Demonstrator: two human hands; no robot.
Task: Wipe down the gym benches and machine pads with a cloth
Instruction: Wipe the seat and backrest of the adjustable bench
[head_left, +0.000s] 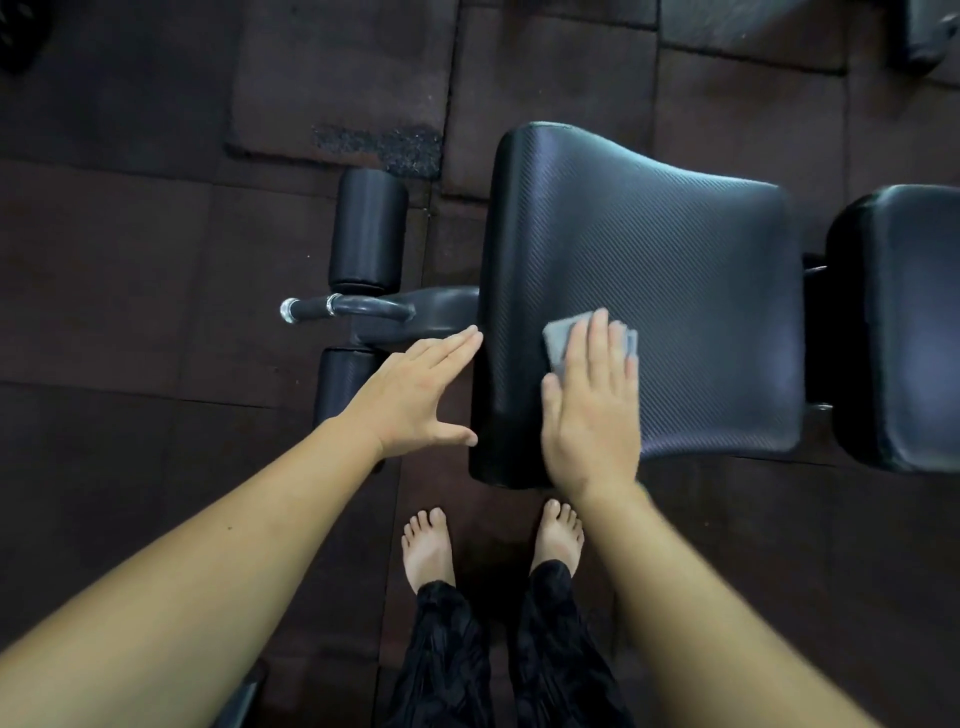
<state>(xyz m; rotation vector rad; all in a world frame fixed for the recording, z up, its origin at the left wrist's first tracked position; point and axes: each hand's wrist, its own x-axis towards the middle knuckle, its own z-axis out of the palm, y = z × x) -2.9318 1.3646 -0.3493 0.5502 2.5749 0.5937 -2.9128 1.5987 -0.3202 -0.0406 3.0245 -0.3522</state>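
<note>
Seen from the head camera, looking straight down, a black textured seat pad (649, 312) of a gym bench fills the area from the centre out toward 3 o'clock. A small grey cloth (558, 340) lies on the pad near its left edge, just right of the picture's centre. The right hand (592, 410) lies flat on the cloth, fingers straight and together, pressing it onto the pad; the cloth's corners show past the fingertips. The left hand (421, 395), just toward 9 o'clock from centre, is spread flat with straight fingers, its fingertips and thumb touching the pad's left side.

At the far 3 o'clock edge sits a second black pad (904, 332), separated from the first by a narrow gap. Toward 10 o'clock stands a black foam roller (366, 228); another roller (337, 379) is partly hidden behind the left wrist. A dark metal handle (337, 306) lies between them. At 6 o'clock, two bare feet (428, 551) stand on the dark rubber floor (130, 260).
</note>
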